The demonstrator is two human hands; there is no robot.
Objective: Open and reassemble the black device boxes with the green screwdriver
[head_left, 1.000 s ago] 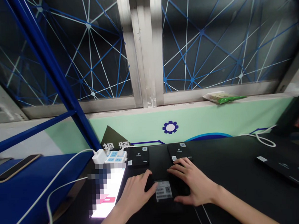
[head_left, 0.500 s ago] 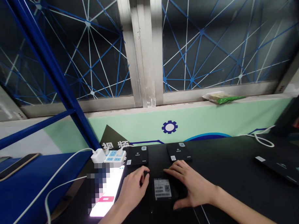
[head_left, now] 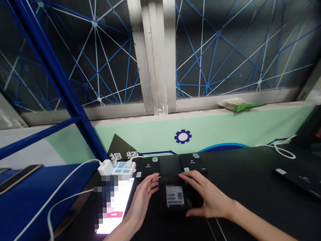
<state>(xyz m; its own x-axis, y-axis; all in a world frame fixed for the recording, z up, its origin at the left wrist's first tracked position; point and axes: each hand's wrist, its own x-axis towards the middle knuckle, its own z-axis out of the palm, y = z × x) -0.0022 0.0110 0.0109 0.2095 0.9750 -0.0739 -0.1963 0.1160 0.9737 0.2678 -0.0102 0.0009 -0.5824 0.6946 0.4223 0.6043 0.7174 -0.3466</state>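
Observation:
A flat black box [head_left: 175, 196] with a white printed label and a square code lies between my two hands. My right hand [head_left: 209, 198] spans the right side of this box, fingertips at the far edge and thumb at the near corner. Beside the left edge, my left hand [head_left: 144, 195] is open, its fingers stretched out and holding nothing; whether the fingertips touch the box is hard to tell. The dark box blends into the black table [head_left: 244, 188], so its lower outline is unclear.
Two black boxes [head_left: 148, 166] [head_left: 193, 163] sit at the back, and another dark flat box [head_left: 303, 182] lies right. Left of my hands are a lit phone [head_left: 120, 202] and a white power strip [head_left: 122, 168] with cables. A second phone [head_left: 17, 179] rests on the blue surface.
The labelled box has shifted slightly away from me and its label sits higher. My left hand's fingers have straightened and moved up beside it; my right hand stays at the right side.

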